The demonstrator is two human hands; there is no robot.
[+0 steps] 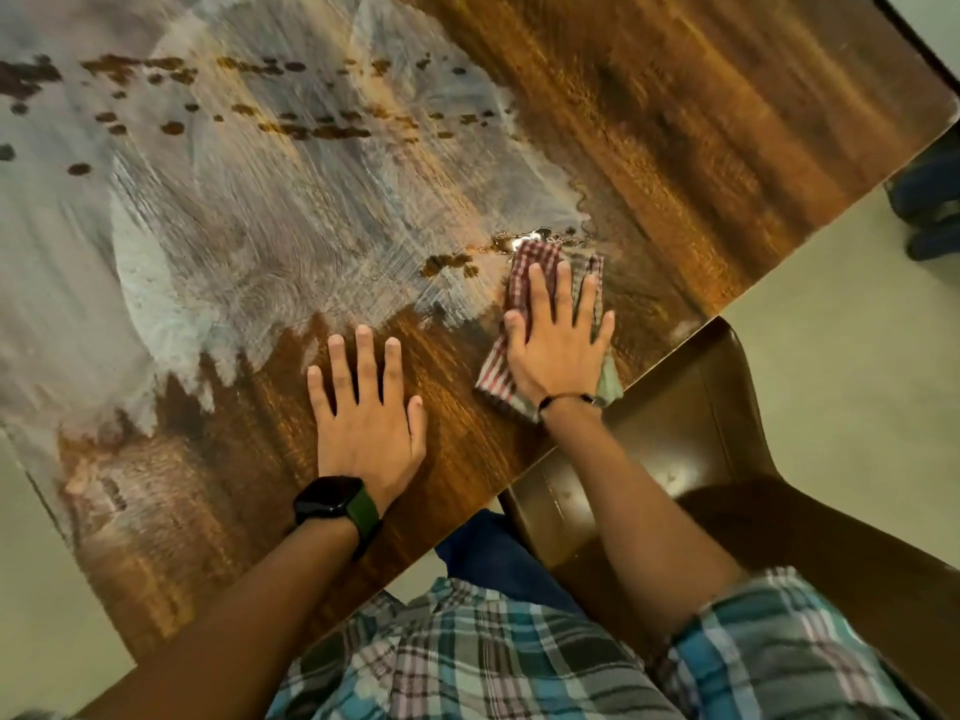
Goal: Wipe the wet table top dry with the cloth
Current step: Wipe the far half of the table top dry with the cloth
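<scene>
Wooden table top [675, 111], mid-wipe, wet streaks and droplets across its far-left part.
My right hand [558, 340] presses the checked cloth [498, 356] flat, fingers spread, near the right edge beside a puddle [524, 245], my likely next pass; my left hand [366, 407] rests flat, empty.

Dark wood tabletop [649, 122], glossy, grain running toward the far edge. Wide pale smeared film covers its left and middle, streaked in arcs. Dark droplets [322, 129] scattered in a band across the far-left part. Small puddle [524, 244] sits at the smear's right edge, touching the far end of a checked cloth [501, 350]. Cloth lies flat near the tabletop's near-right edge, right hand [558, 340] pressed flat on it, fingers spread. Left hand [366, 407] rests flat on bare wood just beside it.
</scene>
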